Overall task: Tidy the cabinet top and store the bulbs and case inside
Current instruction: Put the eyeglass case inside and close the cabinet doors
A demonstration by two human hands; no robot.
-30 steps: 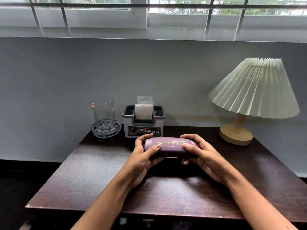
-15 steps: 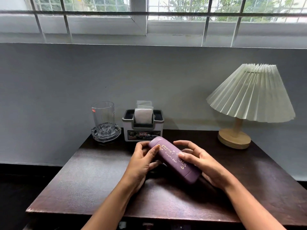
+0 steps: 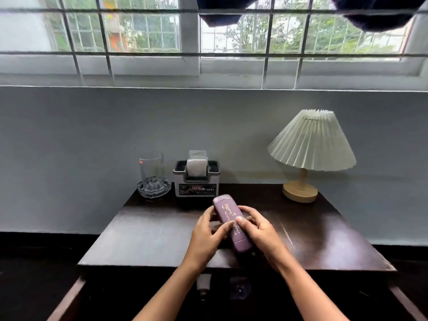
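A purple glasses case (image 3: 228, 216) with gold lettering lies lengthwise, pointing away from me, just above the dark wooden cabinet top (image 3: 148, 235). My left hand (image 3: 206, 237) grips its left side and my right hand (image 3: 259, 230) grips its right side and near end. Below the front edge, inside the open cabinet, a white bulb (image 3: 203, 284) lies in shadow, with a dim second object (image 3: 239, 290) beside it.
A clear glass (image 3: 151, 172) stands in a glass dish (image 3: 154, 189) at the back left. Beside it is a grey tissue holder (image 3: 196, 181). A pleated-shade lamp (image 3: 311, 144) on a wooden base stands at the back right. A wall and window lie behind.
The case has turned from lying crosswise to pointing away from me and has come nearer the front edge. My head has pulled back, showing the open cabinet below.
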